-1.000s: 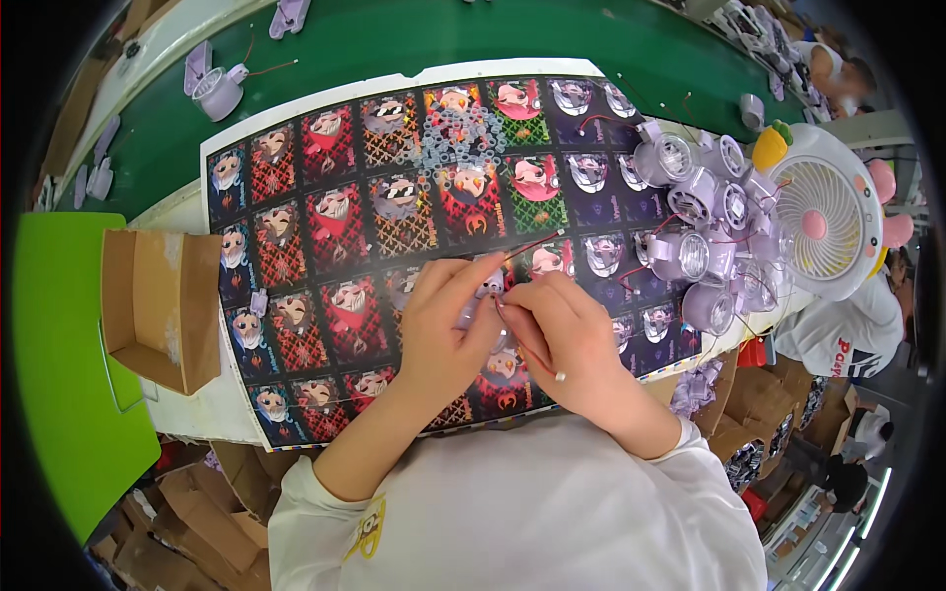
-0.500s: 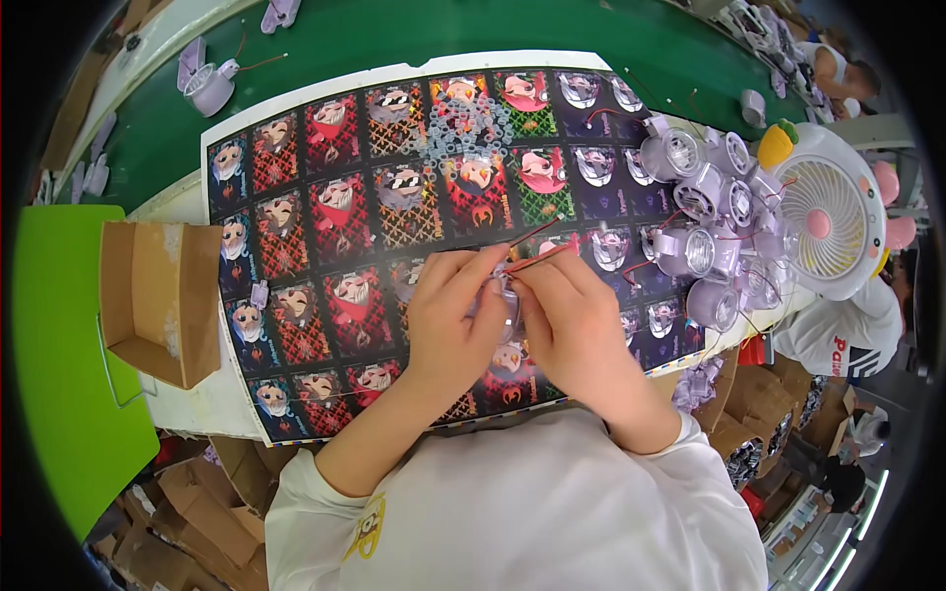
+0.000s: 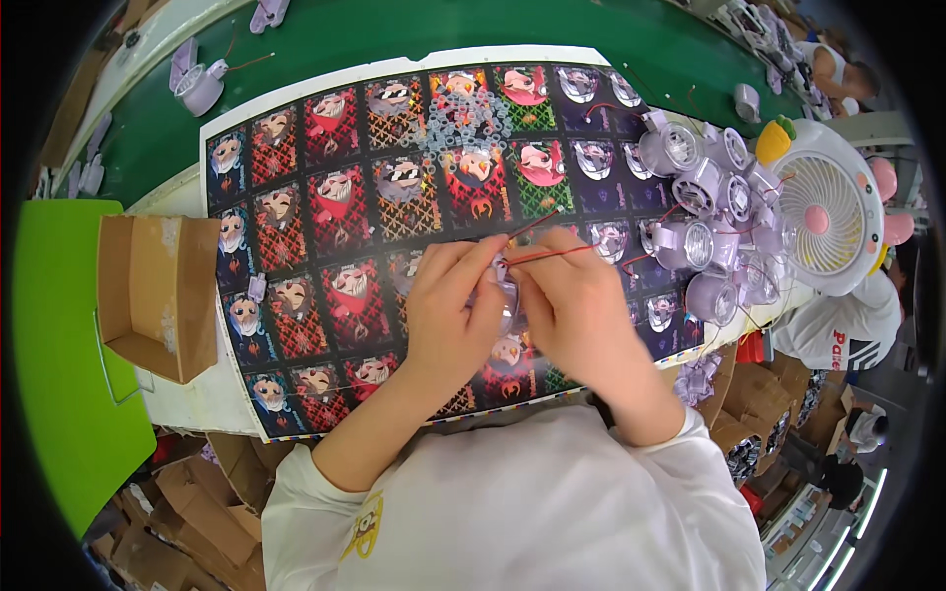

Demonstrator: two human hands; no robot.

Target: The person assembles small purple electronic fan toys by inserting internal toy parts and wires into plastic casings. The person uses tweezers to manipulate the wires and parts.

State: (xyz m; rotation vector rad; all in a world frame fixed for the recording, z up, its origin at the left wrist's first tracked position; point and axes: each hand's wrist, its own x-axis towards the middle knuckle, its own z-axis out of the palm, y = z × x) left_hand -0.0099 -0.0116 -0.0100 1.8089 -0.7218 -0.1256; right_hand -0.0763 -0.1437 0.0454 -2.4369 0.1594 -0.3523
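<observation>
My left hand (image 3: 451, 307) is closed around a small lilac plastic housing (image 3: 509, 303), seen partly between the hands above the middle of a printed card sheet (image 3: 340, 236). My right hand (image 3: 583, 310) meets it from the other side, fingers bent at its top. Thin red and dark wires (image 3: 554, 254) come out at the fingertips; one passes over the right fingers, another points up to a small white plug. What the right fingertips pinch is hidden. Beyond the hands lies a heap of small translucent rings (image 3: 467, 126).
Lilac housings (image 3: 714, 246) with wires are piled on the right, beside a white fan (image 3: 820, 212). An open cardboard box (image 3: 158, 295) stands at the left by a green board (image 3: 54, 345). A green surface (image 3: 394, 34) runs along the back, with another housing (image 3: 200, 89) on it.
My right hand has shifted and turned slightly at the housing, and the red wire now lies flatter across its fingers. My left hand keeps its hold in nearly the same place.
</observation>
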